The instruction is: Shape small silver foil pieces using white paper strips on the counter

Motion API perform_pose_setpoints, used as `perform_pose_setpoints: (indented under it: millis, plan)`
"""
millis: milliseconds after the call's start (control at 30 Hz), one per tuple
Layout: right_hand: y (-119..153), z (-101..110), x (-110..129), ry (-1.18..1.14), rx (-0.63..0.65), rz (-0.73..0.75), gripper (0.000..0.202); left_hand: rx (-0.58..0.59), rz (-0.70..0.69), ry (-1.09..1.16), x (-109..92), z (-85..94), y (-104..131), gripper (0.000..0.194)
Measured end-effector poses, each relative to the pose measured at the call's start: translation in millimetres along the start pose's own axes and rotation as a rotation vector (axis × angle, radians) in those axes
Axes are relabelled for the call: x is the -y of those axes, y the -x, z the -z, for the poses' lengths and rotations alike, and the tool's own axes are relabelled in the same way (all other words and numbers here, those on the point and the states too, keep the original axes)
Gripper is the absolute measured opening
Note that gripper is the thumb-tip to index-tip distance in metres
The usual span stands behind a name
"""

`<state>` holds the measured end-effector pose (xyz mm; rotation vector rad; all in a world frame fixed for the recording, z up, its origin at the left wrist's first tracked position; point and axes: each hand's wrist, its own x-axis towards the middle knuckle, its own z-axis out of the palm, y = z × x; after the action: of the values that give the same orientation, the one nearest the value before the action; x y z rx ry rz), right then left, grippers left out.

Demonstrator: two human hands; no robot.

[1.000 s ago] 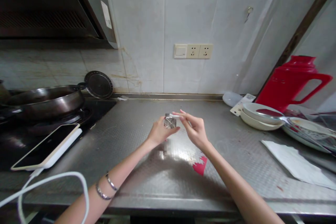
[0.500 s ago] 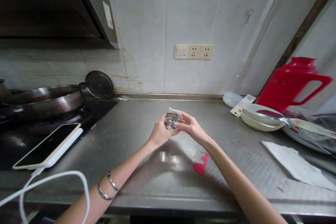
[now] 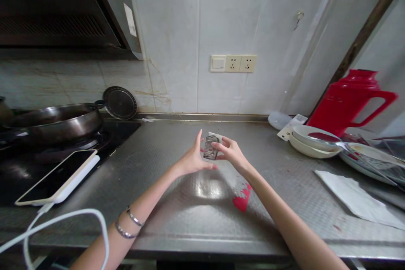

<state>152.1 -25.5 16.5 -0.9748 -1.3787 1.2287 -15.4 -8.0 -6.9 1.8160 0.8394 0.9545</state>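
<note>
Transparent block, held above steel counter, near the middle of the view, between left hand and right hand. Gripped by the right hand from its right side: thumb across the near face, other fingers at the top and right edge, partly hidden. Thin white piece also under the right fingers, along the block's upper edge; too small to make out its material. On the block's left, the left hand, spread wide: index finger pointing up beside the upper left corner, thumb stretched rightward just below the lower edge. Other left fingertips close by the left edge; contact impossible to tell. Hands near each other, not clasped.

Lower and to the right of the block, red patch on the counter, beside the right forearm. Around the left forearm, two silver bracelets. Farther left, phone on white base, white cable attached; behind, pan over black stove. Well to the right, white sheet; beyond, stacked bowls and red thermos. On the wall ahead, socket panel.
</note>
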Motion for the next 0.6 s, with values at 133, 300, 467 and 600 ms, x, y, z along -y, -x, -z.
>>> perform_pose_setpoints:
  millis: [133, 300, 467, 600]
  plan:
    - [-2, 1, -3, -0.075, 0.02, -0.124, 0.035, -0.042, -0.115, -0.116, 6, 0.8, 0, 0.131]
    - [-3, -1, -11, -0.11, 0.065, -0.161, 0.038, -0.042, -0.186, -0.191, 12, -4.5, 0, 0.108]
    - [-7, 0, -14, -0.133, 0.039, -0.173, 0.036, -0.106, -0.24, -0.21, 5, -8.2, 2, 0.088]
    - [-11, 7, -16, 0.069, 0.031, -0.092, 0.031, -0.128, -0.236, -0.154, 0, -10.7, 4, 0.083]
